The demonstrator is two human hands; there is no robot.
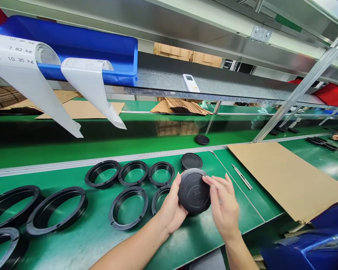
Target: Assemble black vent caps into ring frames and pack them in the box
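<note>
Black cap (193, 192) held between fingers (214, 182).

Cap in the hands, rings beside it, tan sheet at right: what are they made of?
Cap: likely moulded black plastic, matte with a faint sheen and embossed ridges. Rings: apparently the same black plastic, glossier on the rims. Sheet: brown cardboard, dull, flat.
</note>
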